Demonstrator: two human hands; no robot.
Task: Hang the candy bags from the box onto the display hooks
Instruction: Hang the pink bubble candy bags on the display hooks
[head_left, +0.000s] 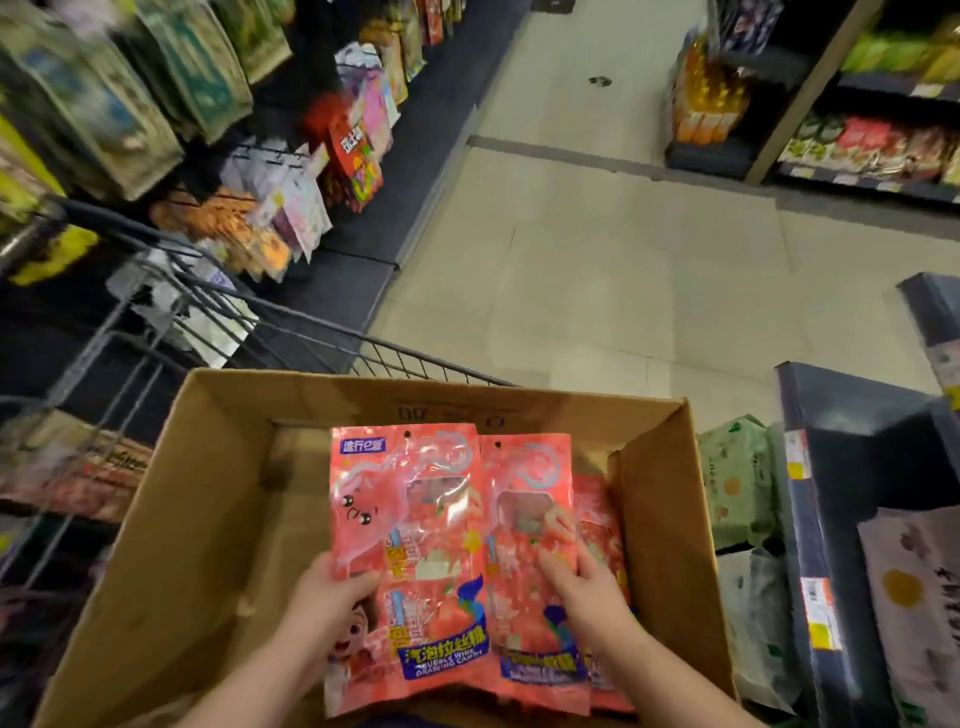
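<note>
A brown cardboard box sits in front of me on a wire cart. Inside it, toward the right, lie several pink candy bags. My left hand grips the left edge of the top candy bag, thumb on its front. My right hand holds the second candy bag beside it, fingers curled over its lower right part. More pink bags lie under these at the box's right wall. The display hooks with hanging snack packs are on the shelf at the upper left.
A wire shopping cart carries the box. Shelves of hanging snack bags line the left. A dark shelf unit with green packs stands close on the right. The tiled aisle floor runs ahead between the shelves.
</note>
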